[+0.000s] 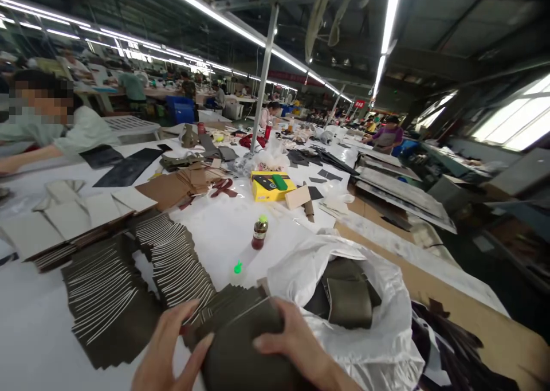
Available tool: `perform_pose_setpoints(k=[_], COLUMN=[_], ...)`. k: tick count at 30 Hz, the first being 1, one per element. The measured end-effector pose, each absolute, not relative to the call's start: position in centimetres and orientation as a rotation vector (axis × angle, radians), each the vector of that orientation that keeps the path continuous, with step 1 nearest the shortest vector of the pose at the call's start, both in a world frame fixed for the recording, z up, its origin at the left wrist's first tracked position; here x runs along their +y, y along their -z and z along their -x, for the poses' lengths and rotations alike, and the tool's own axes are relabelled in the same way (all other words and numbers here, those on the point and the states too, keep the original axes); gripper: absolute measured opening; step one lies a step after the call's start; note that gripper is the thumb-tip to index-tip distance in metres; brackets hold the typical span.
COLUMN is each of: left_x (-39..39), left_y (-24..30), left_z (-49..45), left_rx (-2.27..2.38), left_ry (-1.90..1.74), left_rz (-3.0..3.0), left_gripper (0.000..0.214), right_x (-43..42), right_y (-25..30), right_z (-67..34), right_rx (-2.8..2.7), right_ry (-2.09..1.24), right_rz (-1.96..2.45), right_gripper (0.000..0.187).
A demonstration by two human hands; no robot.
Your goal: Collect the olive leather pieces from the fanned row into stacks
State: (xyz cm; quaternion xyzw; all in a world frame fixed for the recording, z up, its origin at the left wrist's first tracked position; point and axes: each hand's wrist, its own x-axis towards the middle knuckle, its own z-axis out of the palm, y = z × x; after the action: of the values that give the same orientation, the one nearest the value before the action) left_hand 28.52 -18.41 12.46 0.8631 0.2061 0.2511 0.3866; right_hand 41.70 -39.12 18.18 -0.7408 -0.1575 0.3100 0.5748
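nearest the head camera, a thick stack of dark olive-brown, flat, leather-like panels (244,348) stands low over the bench, between the person's two hands. the left hand (165,348) grips its left edge, thumb against the near face and index finger reaching back over the fanned panels behind. the right hand (296,336) is clamped on the right side, thumb pressed on the near face and fingers behind the upper edge. the hands are apart, with the stack between them.

to the left, two overlapping rows of dark olive panels with pale edges (107,299) lie fanned on the white-topped bench (223,236). beyond them are flat pale-grey panels (69,216). to the right, a crinkled silvery-white plastic bag (296,265) gapes open, with more olive panels (350,302) inside.

past the stack sit a small bright-green figure on a clear base (238,268), a clear bottle of dark red liquid with a lime-green cap (259,233) and a yellow printed box (275,187). at far left, a co-worker in a pale-green sleeve (83,139) reaches an arm over the bench.
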Motion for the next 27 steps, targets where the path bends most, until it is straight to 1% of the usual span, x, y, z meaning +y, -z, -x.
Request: perform_pose_setpoints(k=[3,5,6,8,9,10,13,14,18,23,27], left_x=[-22.8,-26.8,-28.9,-32.8,-34.4,-35.5,-36.9,-36.8,-36.8,-39.7,-39.5], left_y=[-11.8,-11.0,-10.6,-9.9,-9.6,-9.4,-9.3,-9.6,-13.1,-18.3,-19.3], left_z=[-34.8,-39.2,-41.4,-45.2,-46.9,-48.3,-51.5,-52.2,-52.8,-51.3,-52.1], left_rx=[0.472,0.389,0.38,0.396,0.399,0.395,0.364,0.355,0.256,-0.022,0.005], left_ry=[-0.286,-0.141,-0.102,-0.057,-0.033,0.001,0.081,0.076,-0.032,-0.253,-0.358], left_rz=[-1.967,-2.04,-2.126,-2.327,-2.403,-2.451,-2.475,-2.47,-2.474,-2.374,-2.236], left_gripper=[0.033,0.027,0.032,0.054,0.06,0.058,0.029,0.023,0.023,0.023,0.015], right_x=[-47.6,-52.3,-54.1,-56.7,-57.5,-58.0,-58.8,-58.9,-59.0,-57.8,-55.2], right_y=[-19.5,-18.9,-18.2,-16.6,-15.7,-14.8,-12.8,-12.3,-11.8,-13.6,-14.3], right_z=[-46.7,-49.9,-51.3,-53.4,-54.1,-54.6,-54.9,-54.8,-55.5,-61.3,-66.1], right_rx=[-0.075,0.107,0.172,0.262,0.289,0.305,0.304,0.293,0.271,0.237,0.211], right_ry=[-0.501,-0.356,-0.308,-0.241,-0.219,-0.2,-0.162,-0.158,-0.173,-0.245,-0.27], right_rz=[1.689,1.679,1.672,1.666,1.67,1.678,1.722,1.742,1.853,2.051,2.25], right_gripper=[0.042,0.039,0.039,0.039,0.039,0.04,0.04,0.04,0.034,0.025,0.026])
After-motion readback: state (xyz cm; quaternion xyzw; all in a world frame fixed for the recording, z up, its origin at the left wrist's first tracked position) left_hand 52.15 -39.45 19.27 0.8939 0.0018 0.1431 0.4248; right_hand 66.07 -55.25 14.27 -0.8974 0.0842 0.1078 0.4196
